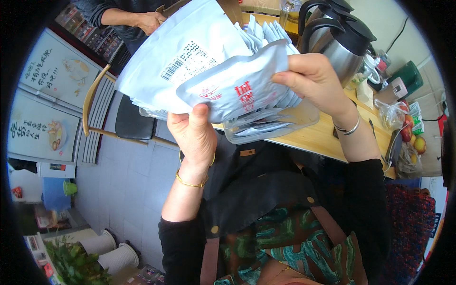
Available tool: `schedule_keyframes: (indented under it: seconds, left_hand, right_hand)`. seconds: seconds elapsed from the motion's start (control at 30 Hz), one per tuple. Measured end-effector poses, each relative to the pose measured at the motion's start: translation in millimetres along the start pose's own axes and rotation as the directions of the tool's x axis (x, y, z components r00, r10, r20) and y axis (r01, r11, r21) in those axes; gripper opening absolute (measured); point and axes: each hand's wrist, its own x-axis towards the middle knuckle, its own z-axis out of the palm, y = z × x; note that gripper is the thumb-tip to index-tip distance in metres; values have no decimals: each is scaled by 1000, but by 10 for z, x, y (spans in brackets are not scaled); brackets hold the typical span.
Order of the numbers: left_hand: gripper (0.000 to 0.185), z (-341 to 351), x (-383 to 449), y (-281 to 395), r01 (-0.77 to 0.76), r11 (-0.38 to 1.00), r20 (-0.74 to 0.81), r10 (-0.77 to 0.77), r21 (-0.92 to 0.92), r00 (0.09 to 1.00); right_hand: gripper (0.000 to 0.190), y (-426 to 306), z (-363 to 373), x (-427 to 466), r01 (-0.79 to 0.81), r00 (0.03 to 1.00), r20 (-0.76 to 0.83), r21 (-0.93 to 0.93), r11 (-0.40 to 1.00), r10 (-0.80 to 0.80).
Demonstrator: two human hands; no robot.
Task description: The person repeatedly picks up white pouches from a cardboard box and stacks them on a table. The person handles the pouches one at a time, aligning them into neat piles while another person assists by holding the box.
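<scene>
My left hand [194, 133] pinches the lower left edge of a silvery foil pouch [231, 89] with red print, thumb on its face. At the pouch's upper right corner, my right hand [313, 80] grips it between thumb and fingers. Behind the pouch is a large white bag [171, 53] bearing a barcode; what supports it is hidden. More foil packets [265, 34] stand packed upright behind my right hand. Under the pouch, a clear plastic tub [302, 123] holds several flat packets [262, 126] at the table's front edge.
Across the table a person's hand [148, 22] is beside a cardboard box [228, 9]. Steel vacuum jugs [343, 46] stand at the back right of the wooden table [320, 137], near apples [408, 124], a plastic bag [390, 114] and jars. A chair [133, 119] stands left of the table.
</scene>
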Motion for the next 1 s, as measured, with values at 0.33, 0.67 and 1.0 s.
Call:
schedule_keyframes:
  seconds: [0.33, 0.67, 1.0]
  left_hand:
    - [45, -78, 106, 92, 50, 999, -110, -48, 19, 993]
    - [29, -233, 74, 66, 107, 992, 120, -114, 66, 986]
    - [28, 53, 61, 143, 187, 902, 443, -361, 389, 821]
  right_hand:
    - [16, 288, -92, -361, -265, 951, -48, 386, 883, 306]
    - [12, 510, 191, -304, -263, 854, 411, -190, 946, 320]
    - [27, 40, -8, -95, -260, 966, 101, 382, 887, 239]
